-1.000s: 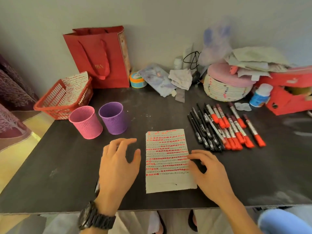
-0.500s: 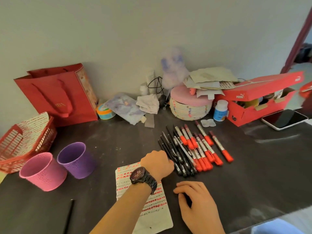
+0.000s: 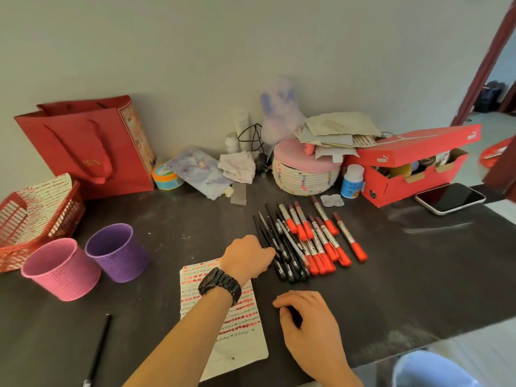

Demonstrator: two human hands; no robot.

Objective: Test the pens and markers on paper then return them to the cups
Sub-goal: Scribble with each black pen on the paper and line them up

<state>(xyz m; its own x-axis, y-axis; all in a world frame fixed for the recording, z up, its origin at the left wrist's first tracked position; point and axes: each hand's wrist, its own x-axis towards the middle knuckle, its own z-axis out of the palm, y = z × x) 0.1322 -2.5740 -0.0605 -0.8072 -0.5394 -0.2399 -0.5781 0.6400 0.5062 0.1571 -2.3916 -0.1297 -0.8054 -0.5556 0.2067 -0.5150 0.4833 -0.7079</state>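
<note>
A dark, dusty bench (image 3: 418, 275) with pale smudges fills the view. Nearest, the right hand (image 3: 310, 328) rests on it just right of the paper (image 3: 243, 339), fingers loosely curled, tips on the surface, nothing seen in its hold. The paper lies flat at the front edge, lined with rows of red test marks. A lone black pen (image 3: 97, 353) lies well apart at the near left.

The left forearm, with a dark wristwatch (image 3: 220, 284), crosses the paper. The left hand (image 3: 248, 256) is curled at the near end of the black pens (image 3: 282, 247). Its fingers are hidden behind its back, so I cannot tell whether it has one pinched. Touching those pens on the right lie the red-capped markers (image 3: 321, 241), fanned side by side.

To the left stand the pink cup (image 3: 61, 269) and purple cup (image 3: 117, 252), upright and just beside each other. Behind them is a red basket (image 3: 42, 219).

Farther back, against the pale wall (image 3: 251, 51), stand a red paper bag (image 3: 83, 146), a woven basket with a pink lid (image 3: 304, 171) and an open red shoebox (image 3: 413, 163). A phone (image 3: 449, 198) lies near the shoebox. A doorway (image 3: 497, 79) opens at the far right.
</note>
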